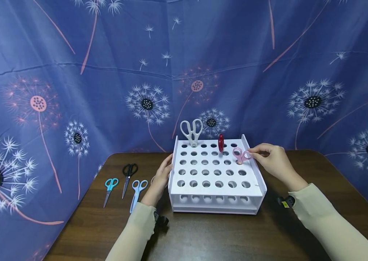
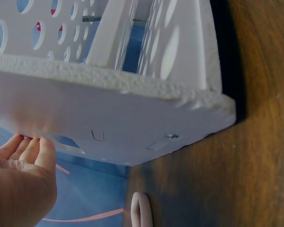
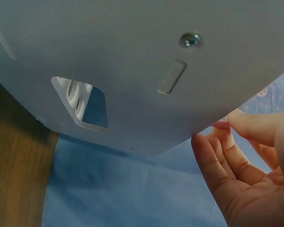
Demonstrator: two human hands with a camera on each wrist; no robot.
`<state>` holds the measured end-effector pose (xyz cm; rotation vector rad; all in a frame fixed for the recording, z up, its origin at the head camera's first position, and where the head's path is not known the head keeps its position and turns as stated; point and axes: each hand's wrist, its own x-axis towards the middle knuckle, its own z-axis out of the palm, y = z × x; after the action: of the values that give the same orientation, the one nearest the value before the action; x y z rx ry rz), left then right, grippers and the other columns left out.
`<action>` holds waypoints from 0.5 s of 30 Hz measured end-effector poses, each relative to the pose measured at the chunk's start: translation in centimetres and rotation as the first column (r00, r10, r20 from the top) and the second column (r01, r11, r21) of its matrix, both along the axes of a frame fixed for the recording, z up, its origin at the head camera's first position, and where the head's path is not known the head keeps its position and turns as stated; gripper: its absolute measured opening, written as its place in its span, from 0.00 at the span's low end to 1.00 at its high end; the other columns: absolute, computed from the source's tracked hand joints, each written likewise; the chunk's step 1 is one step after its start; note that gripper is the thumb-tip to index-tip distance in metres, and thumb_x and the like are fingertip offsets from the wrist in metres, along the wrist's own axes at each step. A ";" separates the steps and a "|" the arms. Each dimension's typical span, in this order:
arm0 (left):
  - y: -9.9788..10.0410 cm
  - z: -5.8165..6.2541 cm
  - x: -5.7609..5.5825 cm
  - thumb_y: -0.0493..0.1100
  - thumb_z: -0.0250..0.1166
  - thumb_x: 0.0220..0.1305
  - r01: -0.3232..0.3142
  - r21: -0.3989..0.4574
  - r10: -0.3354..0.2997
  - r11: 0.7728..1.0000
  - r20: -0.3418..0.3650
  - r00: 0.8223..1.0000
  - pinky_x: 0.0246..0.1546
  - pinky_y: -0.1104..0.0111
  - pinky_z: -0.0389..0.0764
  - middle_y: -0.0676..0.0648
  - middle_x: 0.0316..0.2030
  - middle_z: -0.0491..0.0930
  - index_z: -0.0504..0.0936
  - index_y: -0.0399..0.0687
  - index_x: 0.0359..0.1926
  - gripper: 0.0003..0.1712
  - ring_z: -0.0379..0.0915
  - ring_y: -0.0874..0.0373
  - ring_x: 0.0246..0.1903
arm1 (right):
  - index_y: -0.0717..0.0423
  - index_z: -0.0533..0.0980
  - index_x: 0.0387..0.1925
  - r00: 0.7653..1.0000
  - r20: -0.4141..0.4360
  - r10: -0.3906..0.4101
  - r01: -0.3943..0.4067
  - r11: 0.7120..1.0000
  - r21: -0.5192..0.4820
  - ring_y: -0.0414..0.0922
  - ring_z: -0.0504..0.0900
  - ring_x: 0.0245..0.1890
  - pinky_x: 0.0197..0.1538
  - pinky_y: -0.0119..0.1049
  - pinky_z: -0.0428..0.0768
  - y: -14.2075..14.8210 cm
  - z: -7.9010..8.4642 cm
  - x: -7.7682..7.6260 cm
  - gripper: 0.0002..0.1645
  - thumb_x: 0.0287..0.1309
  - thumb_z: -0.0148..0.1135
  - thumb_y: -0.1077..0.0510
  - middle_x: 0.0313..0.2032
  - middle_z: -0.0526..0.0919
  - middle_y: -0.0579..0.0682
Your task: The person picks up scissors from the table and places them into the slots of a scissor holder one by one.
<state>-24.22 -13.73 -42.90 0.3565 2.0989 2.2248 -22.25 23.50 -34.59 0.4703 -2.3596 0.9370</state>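
A white rack (image 1: pixel 199 190) with rows of round holes stands on the table between both hands. My left hand (image 1: pixel 162 176) rests on its left side panel, fingers fairly straight, fingertips at the cut-out in the left wrist view. With thumb and fingers my right hand (image 1: pixel 273 161) pinches one handle loop of small pink scissors (image 1: pixel 241 159). Those scissors stand over a hole near the rack's right edge, blades hidden below the loops. White-handled scissors (image 1: pixel 193 137) stand upright in the back row, and red-handled scissors (image 1: pixel 221 144) stand right of them, seen edge-on.
Left of the rack lie teal scissors (image 1: pixel 108 190), black scissors (image 1: pixel 127 177) and light blue scissors (image 1: pixel 135 195). A pale handle loop (image 2: pixel 137 213) lies near the rack's left side, mostly hidden by my left hand in the head view. A blue dandelion-print curtain (image 1: pixel 256 72) hangs behind the table.
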 end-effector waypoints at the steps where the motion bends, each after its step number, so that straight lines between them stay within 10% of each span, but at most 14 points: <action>1: 0.0 0.0 0.0 0.50 0.48 0.73 -0.002 0.000 0.002 1.000 0.002 1.000 0.60 0.64 0.70 0.44 0.72 0.59 0.57 0.55 0.74 0.31 0.63 0.49 0.65 | 0.58 0.87 0.33 1.000 -0.003 0.001 -0.001 1.000 0.000 0.24 0.75 0.29 0.30 0.16 0.74 0.0 0.0 -0.1 0.06 0.50 0.71 0.68 0.32 0.88 0.55; 15: -0.1 0.1 0.0 0.49 0.48 0.73 -0.013 -0.013 0.014 1.000 0.019 1.000 0.58 0.63 0.72 0.45 0.72 0.59 0.58 0.57 0.74 0.30 0.64 0.48 0.64 | 0.56 0.87 0.33 0.999 -0.027 -0.038 0.039 0.999 0.031 0.28 0.75 0.26 0.29 0.16 0.71 -0.2 -0.5 -0.4 0.07 0.50 0.71 0.67 0.31 0.88 0.53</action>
<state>-24.19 -13.80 -42.75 0.3194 2.1112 2.2117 -22.65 23.32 -35.09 0.4452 -2.3543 0.8715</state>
